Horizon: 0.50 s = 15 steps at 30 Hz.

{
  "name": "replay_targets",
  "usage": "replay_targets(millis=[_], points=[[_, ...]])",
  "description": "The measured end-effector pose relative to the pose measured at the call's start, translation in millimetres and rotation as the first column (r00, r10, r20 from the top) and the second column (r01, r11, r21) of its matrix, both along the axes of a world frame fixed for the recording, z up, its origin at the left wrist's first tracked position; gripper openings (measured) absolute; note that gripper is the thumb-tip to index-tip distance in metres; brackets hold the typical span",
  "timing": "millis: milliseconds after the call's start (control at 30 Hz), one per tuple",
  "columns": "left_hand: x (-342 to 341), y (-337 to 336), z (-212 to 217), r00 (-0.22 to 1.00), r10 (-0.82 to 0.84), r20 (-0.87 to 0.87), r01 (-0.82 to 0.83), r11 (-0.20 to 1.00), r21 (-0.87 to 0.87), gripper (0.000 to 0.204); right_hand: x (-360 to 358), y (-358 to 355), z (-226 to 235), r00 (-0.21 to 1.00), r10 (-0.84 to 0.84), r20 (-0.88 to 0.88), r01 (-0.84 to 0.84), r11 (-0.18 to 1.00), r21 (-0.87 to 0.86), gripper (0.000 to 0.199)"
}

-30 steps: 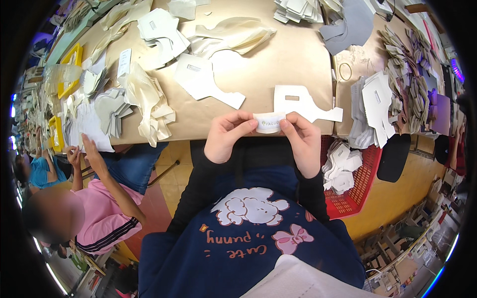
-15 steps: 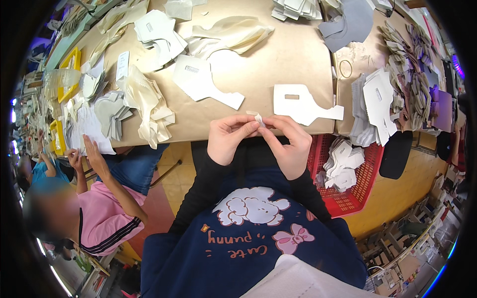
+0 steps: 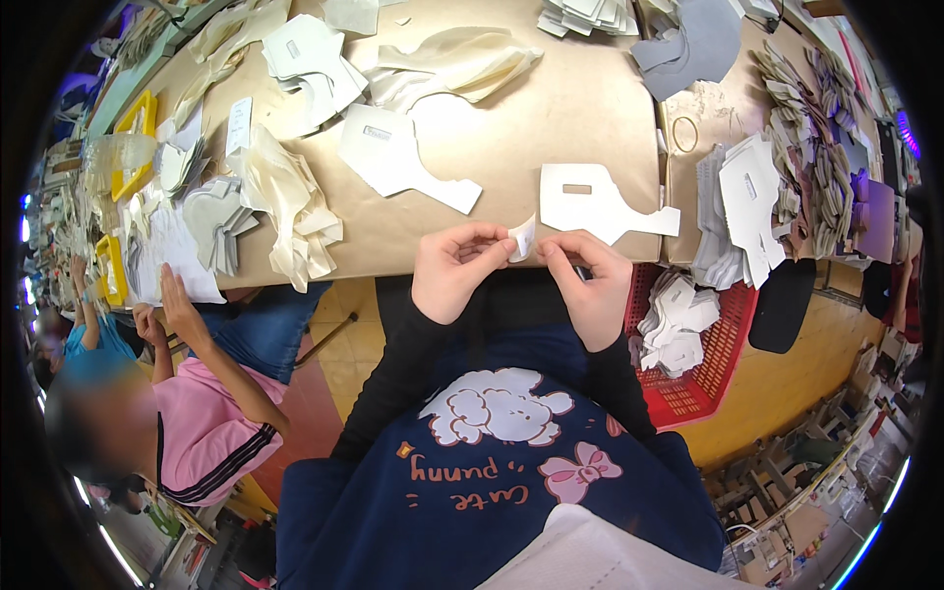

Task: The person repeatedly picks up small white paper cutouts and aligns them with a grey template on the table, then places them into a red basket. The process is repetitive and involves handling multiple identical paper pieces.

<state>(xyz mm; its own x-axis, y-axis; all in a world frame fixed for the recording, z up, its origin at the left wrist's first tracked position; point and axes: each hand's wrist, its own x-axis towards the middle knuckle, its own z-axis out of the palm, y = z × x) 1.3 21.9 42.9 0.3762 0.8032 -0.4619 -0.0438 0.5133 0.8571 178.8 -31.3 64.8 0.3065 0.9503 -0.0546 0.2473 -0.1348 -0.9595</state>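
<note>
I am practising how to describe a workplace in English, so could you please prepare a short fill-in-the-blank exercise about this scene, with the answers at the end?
1. The person's hand that pinches the small label is the ____ one.
2. The perforated basket on the person's right is ____ in colour.
3. Apart from its black stripes, the top of the co-worker on the left is ____.

Answers: left; red; pink.

Just right of the red crate [image 3: 736, 339] is a black seat [image 3: 783, 315]. Beyond the crate, on the table [image 3: 580, 108], lie a thin loop [image 3: 673, 135] and, farther off, dark-grey pieces [image 3: 696, 47]. Well left of it sits a person in pink [image 3: 211, 413].
</note>
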Motion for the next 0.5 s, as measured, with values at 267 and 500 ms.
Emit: replay_targets(millis=[267, 500], points=[[3, -2, -1, 0.996, -0.051, 0.076, 0.05, 0.999, 0.022, 0.02, -8, -1, -5, 0.995, 0.055, 0.081, -0.059, 0.997, 0.046, 0.01], [-7, -3, -10, 0.996, -0.052, 0.072, 0.057, 0.996, -0.071, 0.02, 27, -12, -20, 0.934, -0.1, -0.342, 0.058, 0.989, -0.133, 0.012]])
